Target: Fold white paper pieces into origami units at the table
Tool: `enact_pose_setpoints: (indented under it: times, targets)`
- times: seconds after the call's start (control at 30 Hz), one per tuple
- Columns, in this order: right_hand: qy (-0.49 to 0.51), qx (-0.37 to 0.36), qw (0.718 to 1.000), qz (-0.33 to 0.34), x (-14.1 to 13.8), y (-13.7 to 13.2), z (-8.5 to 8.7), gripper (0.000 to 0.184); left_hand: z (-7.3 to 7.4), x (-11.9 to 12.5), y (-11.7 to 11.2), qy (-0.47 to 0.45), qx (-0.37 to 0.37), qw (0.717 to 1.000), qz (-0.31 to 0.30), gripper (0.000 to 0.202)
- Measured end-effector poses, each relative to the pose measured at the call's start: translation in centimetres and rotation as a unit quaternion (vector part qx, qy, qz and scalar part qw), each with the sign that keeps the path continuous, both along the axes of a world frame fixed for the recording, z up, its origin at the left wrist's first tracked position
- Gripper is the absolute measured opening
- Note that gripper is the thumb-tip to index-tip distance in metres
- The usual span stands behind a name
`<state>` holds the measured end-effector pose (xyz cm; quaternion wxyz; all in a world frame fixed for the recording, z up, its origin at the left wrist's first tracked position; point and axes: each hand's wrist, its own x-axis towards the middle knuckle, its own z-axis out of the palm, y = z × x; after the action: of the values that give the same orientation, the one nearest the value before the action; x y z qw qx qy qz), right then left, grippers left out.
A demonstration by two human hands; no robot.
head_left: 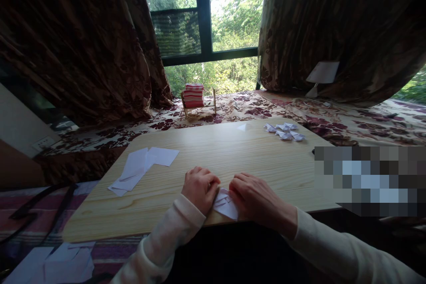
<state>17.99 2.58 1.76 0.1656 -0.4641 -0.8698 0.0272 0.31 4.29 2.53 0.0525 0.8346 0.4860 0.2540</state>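
Folded white paper [225, 205] lies at the near edge of the wood-grain counter [206, 151], between the two hands. Creases and overlapping flaps show on its upper part; judged to be partway through folding, since it lies flatter than the small shaped pieces farther off.

Left grip [201, 188]: fingers curled, thumb and forefinger closed on the paper's left edge. Right grip [251, 196]: fingers bent down, closed on the right edge. Exact fingertip contact is partly hidden on both sides.

Near left, below counter level: loose white sheets [68, 264] on striped bedding [25, 213], overlapping, apparently unworked. Count not possible.

On the counter, left side: a spread of flat paper pieces [133, 171], some overlapping, well apart from the left grip. No raised folds visible; judged to be stock left over for folding.

Far right of the counter: a cluster of small folded paper shapes [284, 135], roughly five, set close together with raised points. These look complete. A pale triangular patch [244, 127] sits near the far edge; cannot tell whether paper or glare.

Tally, by judgement: several pieces done, one in hand, flat stock remaining.

Beyond the counter: stacked pink-and-white cloths [193, 96] on a small stand, then a white-shaded lamp [322, 72] to the right.
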Motion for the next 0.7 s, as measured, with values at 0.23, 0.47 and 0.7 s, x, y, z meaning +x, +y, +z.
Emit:
enact_pose_setpoints:
  times: [0.23, 0.47, 0.7]
  targets:
    - [0.019, -0.044, 0.999, -0.009, 0.1, 0.5, 0.5, 0.013, -2.6, 1.3, -8.0, -0.018, 0.233, 0.972, 0.02, 0.032]
    - [0.024, -0.053, 0.998, 0.014, 0.7, 0.7, 0.6, 0.009, -5.9, 1.7, -8.0, 0.095, 0.232, 0.968, 0.028, 0.044]
    - [-0.082, 0.026, 0.99, 0.108, 0.8, -0.5, 1.2, 0.009, -6.4, 1.8, -7.9, 0.071, 0.229, 0.97, 0.031, 0.041]
